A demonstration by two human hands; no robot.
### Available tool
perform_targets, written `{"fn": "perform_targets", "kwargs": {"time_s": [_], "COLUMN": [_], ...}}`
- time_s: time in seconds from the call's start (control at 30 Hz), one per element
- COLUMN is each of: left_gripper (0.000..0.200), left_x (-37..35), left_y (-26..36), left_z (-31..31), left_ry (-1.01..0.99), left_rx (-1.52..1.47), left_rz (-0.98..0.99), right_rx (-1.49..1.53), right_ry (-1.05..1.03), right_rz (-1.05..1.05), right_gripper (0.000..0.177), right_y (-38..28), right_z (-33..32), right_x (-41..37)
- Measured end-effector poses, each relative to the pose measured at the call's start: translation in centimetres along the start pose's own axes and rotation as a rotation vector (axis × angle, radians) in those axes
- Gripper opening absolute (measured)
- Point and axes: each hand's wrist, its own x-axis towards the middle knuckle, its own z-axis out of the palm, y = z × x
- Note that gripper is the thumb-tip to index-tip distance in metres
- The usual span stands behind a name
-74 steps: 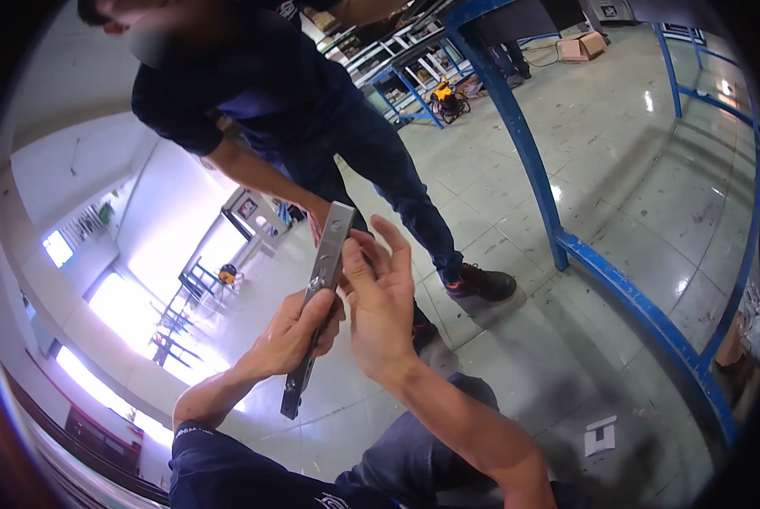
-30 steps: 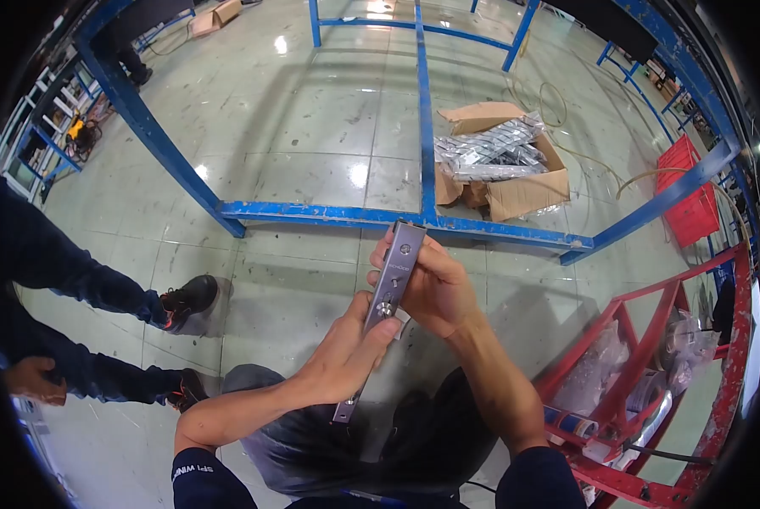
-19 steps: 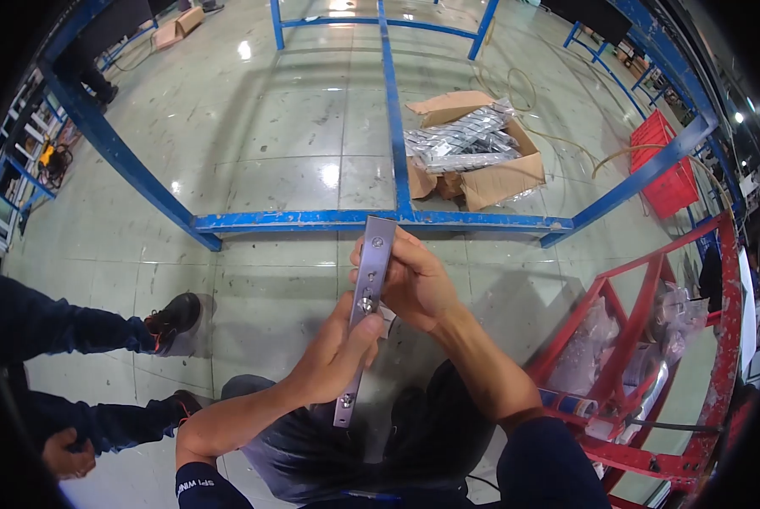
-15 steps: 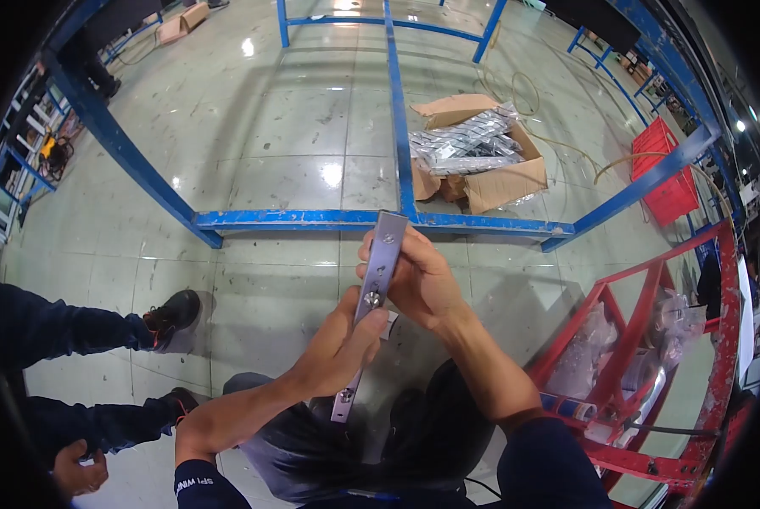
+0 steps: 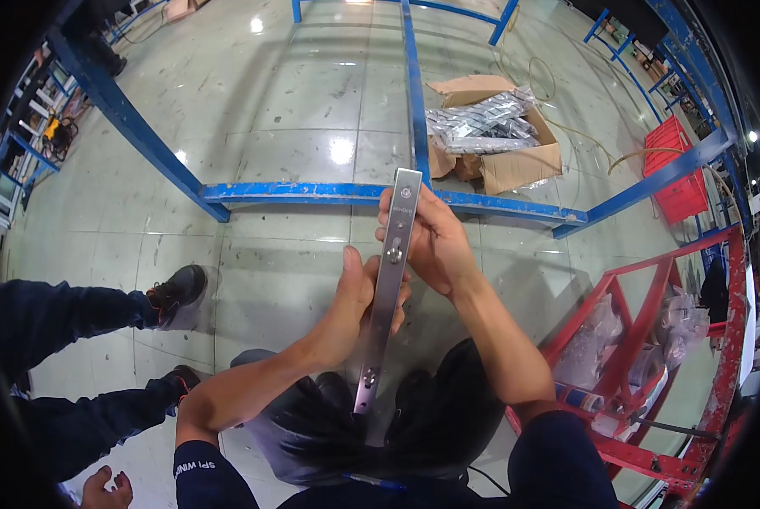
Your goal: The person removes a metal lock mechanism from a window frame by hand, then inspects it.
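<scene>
A long, narrow metal bar [image 5: 386, 297] with several holes and round fittings along its face is held tilted over my lap, its upper end pointing away from me. My right hand [image 5: 441, 246] grips it near the top, fingers curled behind. Lower down, my left hand [image 5: 346, 307] supports the bar from underneath. Its fingertips show past the bar's right edge, while the thumb stands off the face. What the fingers touch behind the bar is hidden.
A blue metal frame [image 5: 304, 193] stands ahead. Beyond it sits an open cardboard box [image 5: 524, 168] of plastic-wrapped metal parts. At right are a red rack [image 5: 622, 365] with wrapped items and a red crate [image 5: 675, 170]. Another person's legs [image 5: 75, 314] and hand [image 5: 107, 489] are at left.
The upper end of the bar has risen in view, with my right hand still on it. My left thumb has lifted off the bar's face, and the left fingers now show behind it.
</scene>
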Motion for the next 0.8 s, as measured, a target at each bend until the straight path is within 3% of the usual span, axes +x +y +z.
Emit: {"fn": "perform_targets", "kwargs": {"time_s": [0.1, 0.5, 0.8], "left_gripper": [0.104, 0.104, 0.104], "left_x": [0.3, 1.3, 1.3], "left_y": [0.1, -0.6, -0.5], "left_z": [-0.1, -0.9, -0.3], "left_ry": [0.013, -0.007, 0.044], "left_rx": [-0.002, 0.169, 0.092], "left_rz": [-0.058, 0.009, -0.062], "right_rx": [-0.002, -0.111, -0.07], "right_ry": [-0.002, -0.057, -0.084], "right_rz": [0.008, 0.001, -0.028], "right_gripper": [0.028, 0.035, 0.036], "right_y": [0.1, -0.3, 0.0], "right_z": [-0.4, -1.4, -1.4], "right_x": [0.4, 0.8, 0.9]}}
